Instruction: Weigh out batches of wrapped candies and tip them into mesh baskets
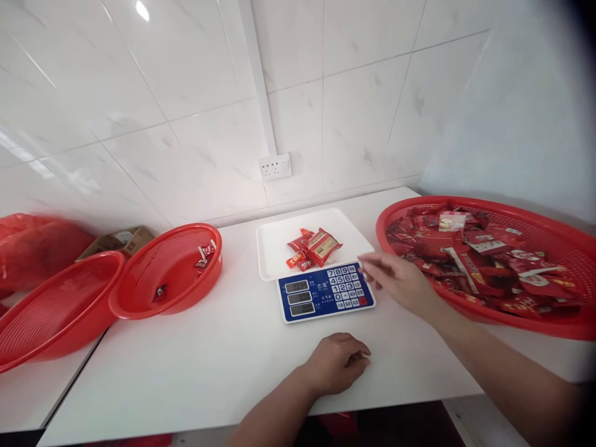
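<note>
A digital scale (328, 292) with a blue keypad panel and a white tray (274, 233) stands on the white table. On the tray lies a small pile of red-wrapped snack packets (322, 245). My right hand (395, 279) hovers by the keypad's upper right corner, fingers bent but apart, with nothing seen in them. In front of the scale my left hand (338, 363) rests near the table edge, its fingers loosely curled toward the thumb. Nothing shows in it. To the right, a large red basket (384, 226) holds many red-wrapped snacks (484, 254), beside my right forearm.
Left of the scale sits a red basket (174, 304) with a few small packets (205, 254) inside. Another red basket (69, 338), a cardboard box (135, 239) and a red plastic bag (41, 248) are farther left. A wall socket (274, 166) is behind the scale.
</note>
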A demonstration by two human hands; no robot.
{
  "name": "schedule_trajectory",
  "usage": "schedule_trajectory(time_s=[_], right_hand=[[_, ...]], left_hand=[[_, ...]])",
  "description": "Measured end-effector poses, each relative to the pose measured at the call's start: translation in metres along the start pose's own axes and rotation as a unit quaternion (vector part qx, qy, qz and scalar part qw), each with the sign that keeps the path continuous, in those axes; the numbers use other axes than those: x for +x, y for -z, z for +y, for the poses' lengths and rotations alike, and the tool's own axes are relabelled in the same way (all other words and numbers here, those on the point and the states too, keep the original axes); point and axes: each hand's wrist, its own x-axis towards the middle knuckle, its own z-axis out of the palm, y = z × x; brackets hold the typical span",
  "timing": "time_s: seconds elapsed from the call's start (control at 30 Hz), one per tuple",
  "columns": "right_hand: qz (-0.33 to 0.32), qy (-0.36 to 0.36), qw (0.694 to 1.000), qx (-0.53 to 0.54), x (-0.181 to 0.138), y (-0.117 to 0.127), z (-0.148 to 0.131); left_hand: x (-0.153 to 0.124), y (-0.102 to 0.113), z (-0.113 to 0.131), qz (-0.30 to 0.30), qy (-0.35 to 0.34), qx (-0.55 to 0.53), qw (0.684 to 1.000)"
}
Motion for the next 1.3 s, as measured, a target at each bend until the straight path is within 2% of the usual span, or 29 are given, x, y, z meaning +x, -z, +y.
schedule_trajectory(time_s=[0.13, 0.27, 0.4, 0.7, 0.83, 0.9, 0.97, 1.03, 1.1, 1.13, 1.2, 1.3], right_hand=[[-0.055, -0.040, 0.998, 0.011, -0.054, -0.019, 0.039], [-0.092, -0.061, 0.994, -0.025, -0.081, -0.042, 0.061], [-0.117, -0.025, 0.989, -0.086, -0.085, -0.053, 0.062], [-0.115, -0.035, 0.986, -0.120, -0.081, -0.054, 0.061], [-0.118, -0.032, 0.985, -0.120, -0.080, -0.054, 0.060], [-0.120, -0.026, 0.986, -0.115, -0.081, -0.054, 0.060], [-0.119, -0.020, 0.986, -0.111, -0.081, -0.053, 0.060], [-0.122, -0.019, 0.986, -0.111, -0.082, -0.052, 0.061], [-0.129, -0.021, 0.985, -0.113, -0.082, -0.051, 0.062], [-0.132, -0.022, 0.985, -0.112, -0.082, -0.051, 0.063], [-0.135, -0.022, 0.985, -0.109, -0.083, -0.051, 0.063], [-0.136, -0.019, 0.985, -0.103, -0.083, -0.050, 0.063]], left_hand=[[0.000, -0.001, -0.002, 0.002, -0.021, 0.019, 1.000], [0.002, -0.004, -0.004, 0.001, -0.031, 0.032, 0.999], [0.003, -0.004, -0.005, -0.011, -0.035, 0.034, 0.999], [0.004, -0.006, -0.006, -0.013, -0.038, 0.033, 0.999], [0.002, -0.004, -0.005, 0.006, -0.070, 0.033, 0.997], [0.001, 0.005, -0.003, 0.052, -0.087, 0.035, 0.994], [0.002, 0.023, -0.002, 0.149, -0.077, 0.045, 0.985], [0.007, 0.049, -0.001, 0.257, -0.041, 0.068, 0.963], [0.016, 0.078, -0.001, 0.322, 0.008, 0.117, 0.940], [0.023, 0.092, -0.002, 0.336, 0.035, 0.150, 0.929], [0.037, 0.114, -0.004, 0.328, 0.091, 0.207, 0.917], [0.055, 0.132, -0.007, 0.267, 0.163, 0.249, 0.917]])
